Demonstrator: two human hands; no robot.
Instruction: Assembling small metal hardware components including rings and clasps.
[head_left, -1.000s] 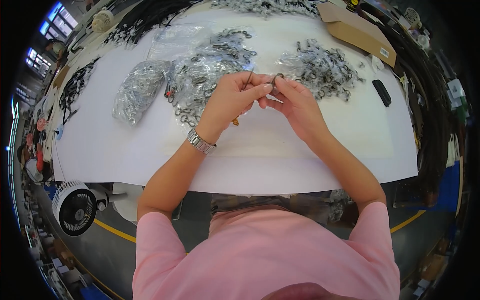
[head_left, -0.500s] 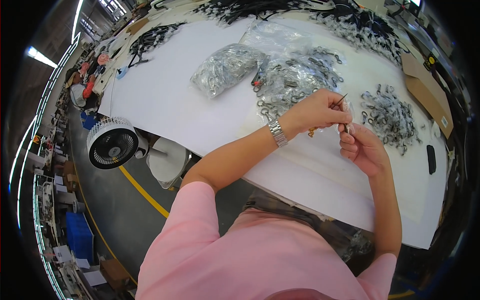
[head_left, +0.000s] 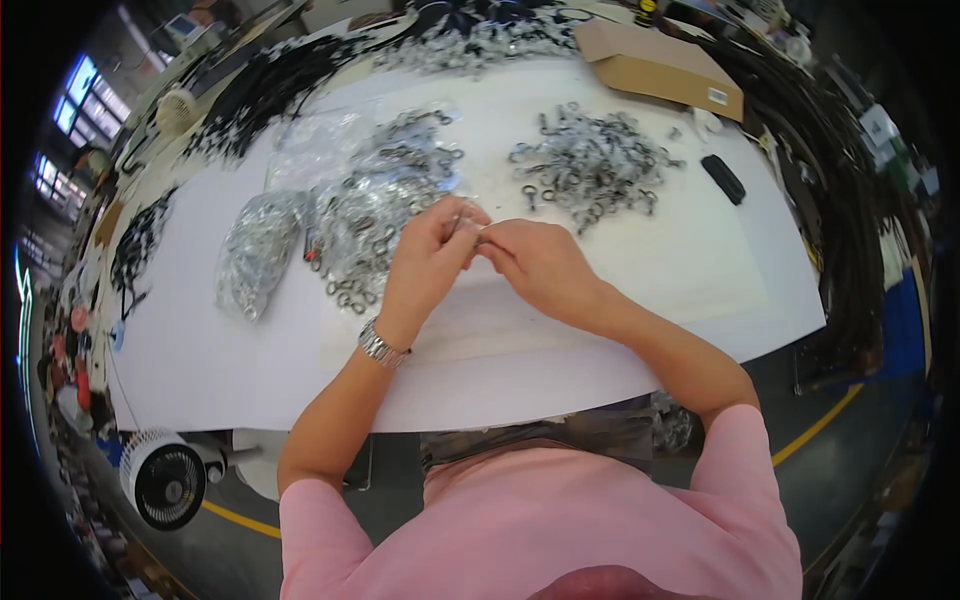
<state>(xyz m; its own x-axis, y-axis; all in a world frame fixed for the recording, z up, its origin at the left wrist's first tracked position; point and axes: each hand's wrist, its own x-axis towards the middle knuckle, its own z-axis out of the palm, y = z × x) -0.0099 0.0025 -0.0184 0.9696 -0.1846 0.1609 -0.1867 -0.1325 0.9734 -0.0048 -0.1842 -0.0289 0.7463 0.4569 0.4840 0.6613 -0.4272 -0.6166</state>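
Observation:
My left hand, with a metal watch on its wrist, and my right hand meet over the table, fingers pinched together. Between their fingertips is a small dark metal fitting, mostly hidden by the fingers. A thin dark pointed tool shows among the left fingers. Beyond the left hand lies an open clear bag spilling metal fittings with rings. A fuller clear bag of them sits to its left. Past my right hand is a loose heap of film-wrapped metal fittings.
A cardboard box and a black oblong object are at the right on the white-covered table. Bundles of black straps line the far edge. A fan stands beyond the table's near left corner.
The view has swung to the right, so the table and its things appear further left. My right hand has turned from palm-side to back-side showing. Both hands stay together at the fitting.

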